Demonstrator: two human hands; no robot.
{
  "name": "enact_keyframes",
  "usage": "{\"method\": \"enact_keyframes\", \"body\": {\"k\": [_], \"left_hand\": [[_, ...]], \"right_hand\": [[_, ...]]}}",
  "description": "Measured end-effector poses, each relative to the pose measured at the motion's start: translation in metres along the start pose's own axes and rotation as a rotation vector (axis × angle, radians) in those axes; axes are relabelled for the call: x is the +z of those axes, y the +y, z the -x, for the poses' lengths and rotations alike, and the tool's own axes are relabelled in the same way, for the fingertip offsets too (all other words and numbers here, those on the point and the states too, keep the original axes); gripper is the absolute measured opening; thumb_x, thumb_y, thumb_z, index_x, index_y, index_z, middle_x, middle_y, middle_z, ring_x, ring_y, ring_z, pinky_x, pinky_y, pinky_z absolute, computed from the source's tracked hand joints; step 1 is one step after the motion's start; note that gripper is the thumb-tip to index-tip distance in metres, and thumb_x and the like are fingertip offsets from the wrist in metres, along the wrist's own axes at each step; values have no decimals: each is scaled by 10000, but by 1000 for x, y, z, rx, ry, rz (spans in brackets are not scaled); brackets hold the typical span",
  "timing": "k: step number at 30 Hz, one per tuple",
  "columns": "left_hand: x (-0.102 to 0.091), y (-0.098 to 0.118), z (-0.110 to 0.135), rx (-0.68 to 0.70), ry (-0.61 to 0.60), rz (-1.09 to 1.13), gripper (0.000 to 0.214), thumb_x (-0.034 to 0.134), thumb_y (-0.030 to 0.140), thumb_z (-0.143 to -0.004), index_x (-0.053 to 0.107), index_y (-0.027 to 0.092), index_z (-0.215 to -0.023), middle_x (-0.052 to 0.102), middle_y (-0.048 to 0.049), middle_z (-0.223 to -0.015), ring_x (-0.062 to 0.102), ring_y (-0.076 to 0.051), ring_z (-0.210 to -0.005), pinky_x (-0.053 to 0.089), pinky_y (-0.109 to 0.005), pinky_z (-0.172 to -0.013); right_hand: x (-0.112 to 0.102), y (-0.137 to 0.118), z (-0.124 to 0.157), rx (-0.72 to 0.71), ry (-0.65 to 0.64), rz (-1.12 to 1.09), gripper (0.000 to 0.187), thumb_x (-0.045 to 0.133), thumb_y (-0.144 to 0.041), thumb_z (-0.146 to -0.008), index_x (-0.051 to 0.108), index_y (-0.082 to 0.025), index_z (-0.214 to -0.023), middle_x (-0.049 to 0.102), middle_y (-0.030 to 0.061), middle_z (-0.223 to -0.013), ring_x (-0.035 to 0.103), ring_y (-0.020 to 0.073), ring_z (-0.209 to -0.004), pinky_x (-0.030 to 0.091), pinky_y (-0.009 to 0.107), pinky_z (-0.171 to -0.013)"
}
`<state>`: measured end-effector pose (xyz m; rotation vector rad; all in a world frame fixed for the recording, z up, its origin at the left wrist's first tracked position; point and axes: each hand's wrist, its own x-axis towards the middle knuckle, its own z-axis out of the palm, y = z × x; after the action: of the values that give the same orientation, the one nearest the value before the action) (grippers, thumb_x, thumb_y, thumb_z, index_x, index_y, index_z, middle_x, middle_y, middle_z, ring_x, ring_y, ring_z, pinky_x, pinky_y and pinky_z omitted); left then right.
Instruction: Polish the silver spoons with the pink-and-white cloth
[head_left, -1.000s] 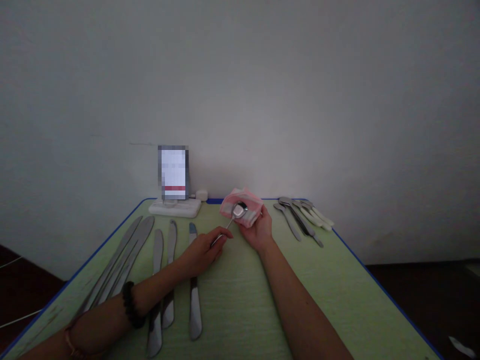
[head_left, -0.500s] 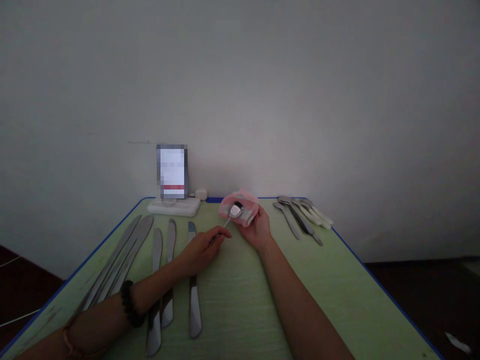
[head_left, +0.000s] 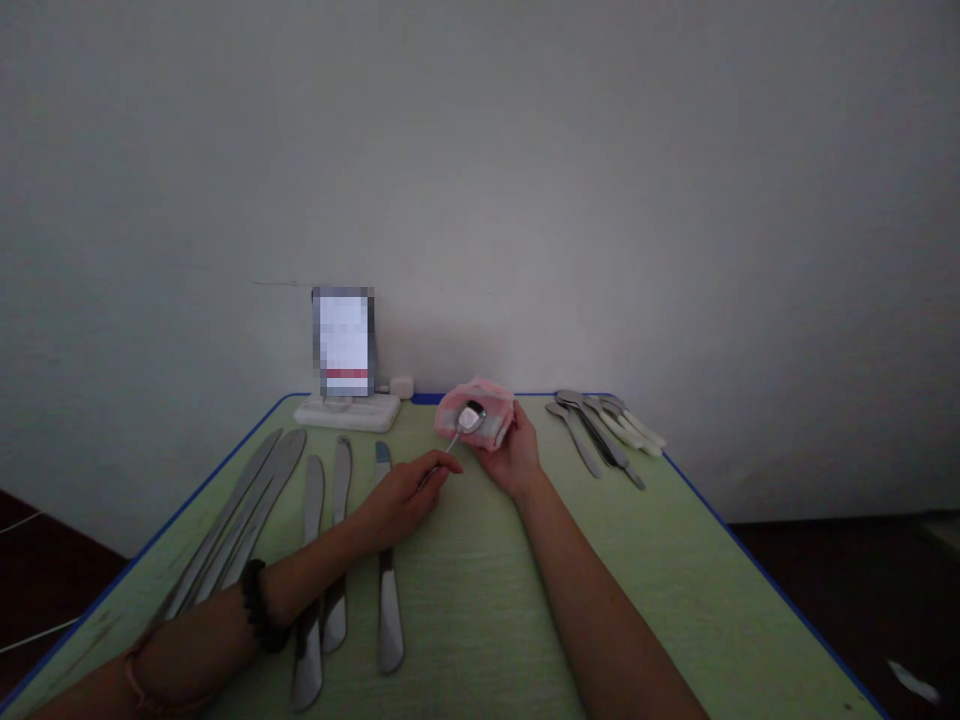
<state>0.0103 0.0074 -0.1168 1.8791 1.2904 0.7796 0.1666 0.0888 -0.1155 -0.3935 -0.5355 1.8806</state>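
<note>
My left hand [head_left: 411, 495] grips a metal spoon [head_left: 471, 416] by its handle, the bowl pointing up and away from me. Behind the bowl is a pink and white cloth [head_left: 496, 415], which my right hand [head_left: 512, 455] holds from the right side, fingers partly hidden under it. The spoon's bowl lies against the cloth or just in front of it. Under and beside my left forearm lie table knives, among them one knife [head_left: 390, 620] closest to my left hand and another knife [head_left: 307, 670] partly covered by the arm.
Larger knives [head_left: 262, 480] lie at the table's left. Several spoons [head_left: 577, 440], some with white handles [head_left: 630, 437], are gathered at the back right. A lit phone [head_left: 345, 340] stands on a white base [head_left: 349, 412] near the wall. The green table [head_left: 480, 620] has a blue edge.
Almost nothing differs. The cloth and spoon sit very slightly further left and higher in view; both hands keep their hold.
</note>
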Motion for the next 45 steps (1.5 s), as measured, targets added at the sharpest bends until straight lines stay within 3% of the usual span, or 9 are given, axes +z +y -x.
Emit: {"method": "enact_keyframes", "body": {"k": [3, 10, 17, 25, 45], "left_hand": [[0, 1, 0, -7, -3, 2, 326, 318, 351, -898, 527, 160, -1060, 304, 97, -477, 316, -92, -425, 237, -191, -436], [1, 0, 1, 3, -11, 19, 320, 326, 349, -894, 525, 163, -1063, 318, 94, -481, 328, -93, -426, 244, -191, -434], [0, 0, 1, 7, -22, 5, 317, 323, 334, -901, 526, 158, -1071, 315, 97, -472, 323, -92, -418, 240, -190, -426], [0, -1, 1, 10, -21, 8, 321, 324, 331, -901, 530, 152, -1070, 324, 95, -470, 343, -93, -423, 254, -188, -429], [1, -3, 1, 24, -26, 9, 316, 333, 311, -900, 542, 154, -1078, 334, 90, -480, 345, -92, -431, 263, -185, -433]], "right_hand": [[-2, 0, -1, 8, 65, -31, 348, 347, -373, -889, 617, -159, -935, 700, 47, -830, 632, 165, -748, 525, 287, -623], [-3, 3, -3, -23, 72, 46, 224, 420, -168, -843, 624, -154, -749, 661, 0, -660, 572, 107, -577, 509, 217, -564], [1, 4, 0, -37, 34, 101, 213, 428, -162, -836, 625, -145, -756, 659, 0, -670, 578, 114, -593, 529, 240, -554], [3, 4, 0, 7, 84, 89, 257, 394, -122, -819, 606, -154, -677, 621, -14, -572, 545, 101, -540, 510, 209, -526], [4, 4, 0, 19, 70, 101, 228, 404, -108, -779, 626, -136, -734, 653, 3, -631, 565, 116, -555, 521, 234, -513]]}}
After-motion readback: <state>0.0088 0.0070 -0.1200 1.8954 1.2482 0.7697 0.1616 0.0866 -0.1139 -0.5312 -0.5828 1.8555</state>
